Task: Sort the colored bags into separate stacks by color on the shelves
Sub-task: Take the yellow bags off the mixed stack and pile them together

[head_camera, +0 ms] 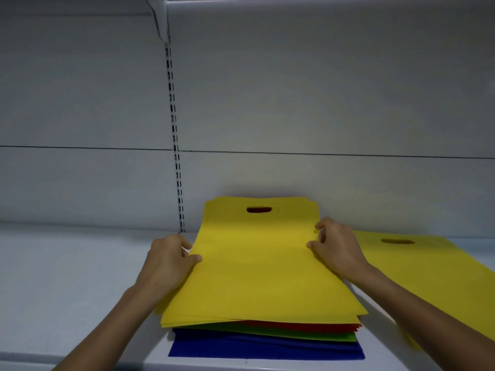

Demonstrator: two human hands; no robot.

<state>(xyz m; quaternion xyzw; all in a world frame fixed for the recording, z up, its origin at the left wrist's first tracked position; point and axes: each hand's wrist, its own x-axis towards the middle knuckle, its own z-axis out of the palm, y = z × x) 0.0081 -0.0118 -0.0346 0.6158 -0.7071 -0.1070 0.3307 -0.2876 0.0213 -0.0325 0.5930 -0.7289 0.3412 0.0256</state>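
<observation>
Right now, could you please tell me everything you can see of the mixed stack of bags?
The mixed stack lies flat on the white shelf, pointing lengthwise away from the camera. Its bags look thin, matte and fabric-like: yellow on top with an oval handle cutout, then red, green, and blue lowest, edges uneven. The left hand grips its left edge; the right hand pinches its right edge.

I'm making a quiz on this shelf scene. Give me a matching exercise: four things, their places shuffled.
1 blue bags
2 red bags
3 left hand
4 separate yellow bag

a at the stack's left edge
b bottom of the stack
c on the shelf, right of the stack
d just under the yellow layer

Pairs: 1-b, 2-d, 3-a, 4-c
</observation>
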